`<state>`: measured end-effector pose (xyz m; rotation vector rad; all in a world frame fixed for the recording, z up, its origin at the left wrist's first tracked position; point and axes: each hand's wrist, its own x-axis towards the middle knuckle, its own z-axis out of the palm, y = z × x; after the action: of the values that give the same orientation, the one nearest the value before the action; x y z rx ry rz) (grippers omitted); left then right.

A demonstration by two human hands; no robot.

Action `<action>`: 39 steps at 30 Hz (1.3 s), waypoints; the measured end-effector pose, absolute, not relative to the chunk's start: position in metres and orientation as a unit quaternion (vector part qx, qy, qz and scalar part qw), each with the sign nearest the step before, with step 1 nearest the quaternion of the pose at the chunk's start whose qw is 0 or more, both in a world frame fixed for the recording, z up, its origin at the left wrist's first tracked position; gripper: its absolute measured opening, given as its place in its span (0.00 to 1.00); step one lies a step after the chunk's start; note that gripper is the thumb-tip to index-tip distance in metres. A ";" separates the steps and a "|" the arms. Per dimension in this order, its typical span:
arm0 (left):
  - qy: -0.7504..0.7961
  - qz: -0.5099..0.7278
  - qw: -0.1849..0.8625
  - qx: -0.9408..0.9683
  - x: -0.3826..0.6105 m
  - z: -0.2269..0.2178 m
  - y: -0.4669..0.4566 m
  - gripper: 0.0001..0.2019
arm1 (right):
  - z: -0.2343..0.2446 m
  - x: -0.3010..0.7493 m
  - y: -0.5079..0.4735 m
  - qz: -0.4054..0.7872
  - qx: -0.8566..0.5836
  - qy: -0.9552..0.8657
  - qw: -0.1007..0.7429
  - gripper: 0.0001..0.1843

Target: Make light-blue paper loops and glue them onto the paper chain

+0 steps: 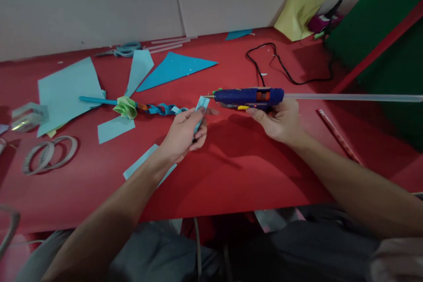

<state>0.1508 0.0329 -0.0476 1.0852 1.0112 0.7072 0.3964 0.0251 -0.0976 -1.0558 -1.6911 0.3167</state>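
My left hand [185,134] is closed around a light blue paper strip [201,105], holding it upright above the red table [231,176]. My right hand [279,121] grips a dark blue glue gun [249,97]. A long clear glue stick [353,97] sticks out of its back, and its nozzle touches the top of the strip. Just left of my left hand lies a paper craft: a blue braided chain [163,109], a green paper flower [125,107] and a teal stick [94,100].
Light blue and teal paper pieces [64,90] lie at the left and back, with scissors [124,49] beyond. Tape rolls [49,154] sit at the left. The gun's black cord [284,72] loops behind. Green and red boards [380,31] lean at the right, beside yellow paper [306,4].
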 end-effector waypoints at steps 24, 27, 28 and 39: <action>0.441 0.351 0.693 0.449 0.151 -0.046 0.033 0.15 | -0.091 0.393 0.020 0.147 -0.440 -0.706 0.536 0.18; 0.436 0.354 0.695 0.449 0.151 -0.045 0.033 0.13 | -0.091 0.393 0.020 0.140 -0.432 -0.719 0.525 0.17; 0.435 0.353 0.696 0.448 0.151 -0.045 0.033 0.13 | -0.091 0.393 0.020 0.136 -0.429 -0.721 0.526 0.17; 0.448 0.341 0.705 0.432 0.153 -0.042 0.033 0.07 | -0.095 0.395 0.022 0.130 -0.467 -0.664 0.569 0.19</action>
<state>0.1530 0.0334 -0.0420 0.9596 0.9958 0.7586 0.3948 0.0217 -0.0948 -1.0974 -1.5592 0.3052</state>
